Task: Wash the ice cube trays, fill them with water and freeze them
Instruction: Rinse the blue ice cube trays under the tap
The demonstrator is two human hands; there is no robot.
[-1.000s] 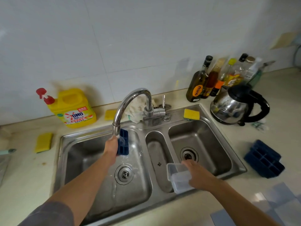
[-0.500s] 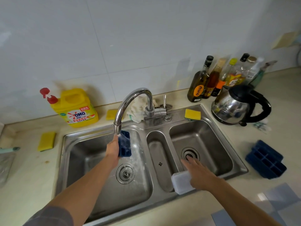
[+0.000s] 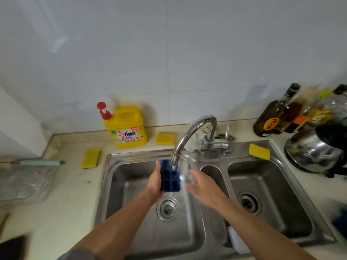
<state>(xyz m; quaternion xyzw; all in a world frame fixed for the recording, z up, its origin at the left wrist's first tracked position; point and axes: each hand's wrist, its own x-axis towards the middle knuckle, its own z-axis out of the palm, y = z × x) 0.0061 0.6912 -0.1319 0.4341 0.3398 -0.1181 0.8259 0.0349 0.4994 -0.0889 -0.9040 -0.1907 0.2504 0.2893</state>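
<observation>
The left hand (image 3: 155,182) grips a blue ice cube tray (image 3: 170,176) by its left edge and holds it upright under the tap (image 3: 195,132), where water runs over its cells. The right hand (image 3: 201,186) is open, with loose fingers just beside the tray's right edge; blur hides any contact. Both are over the left basin of the sink (image 3: 120,184). A clear plastic box (image 3: 237,241) sits at the sink's near edge. On the far tabletop (image 3: 75,194) stand a yellow soap jug (image 3: 127,128), a sponge (image 3: 91,158), bottles (image 3: 268,119) and a kettle (image 3: 315,152).
</observation>
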